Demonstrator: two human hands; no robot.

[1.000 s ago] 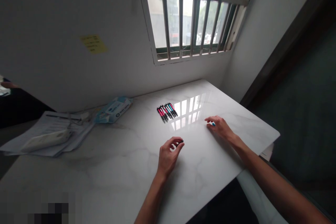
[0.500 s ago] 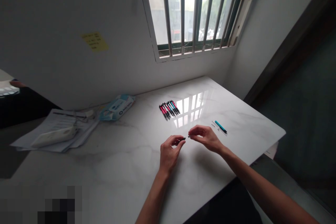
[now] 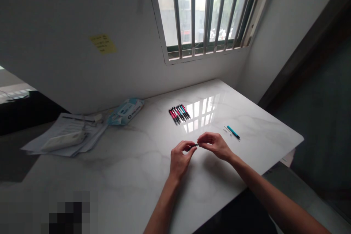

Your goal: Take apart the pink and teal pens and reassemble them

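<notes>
My left hand (image 3: 181,158) pinches a short black pen grip (image 3: 193,146) between thumb and fingers. From the right, my right hand (image 3: 216,145) pinches a tiny greyish pen tip, mostly covered by its fingers, against the end of the grip. To the right of my hands lie a teal pen barrel (image 3: 232,131), a thin pale refill (image 3: 229,131) and a small spring (image 3: 225,130). Beyond my hands, several red, white and teal pens (image 3: 179,114) lie side by side in a row.
The white marbled table (image 3: 131,175) runs along a wall below a barred window (image 3: 203,18). At the left are a pack of wipes (image 3: 126,111) and papers (image 3: 67,124) with a white object (image 3: 64,141) on them. A dark sleeve (image 3: 38,111) shows at the far left.
My hands have come together, so the small tip and the black grip, apart before, now meet. The whole view has shifted slightly.
</notes>
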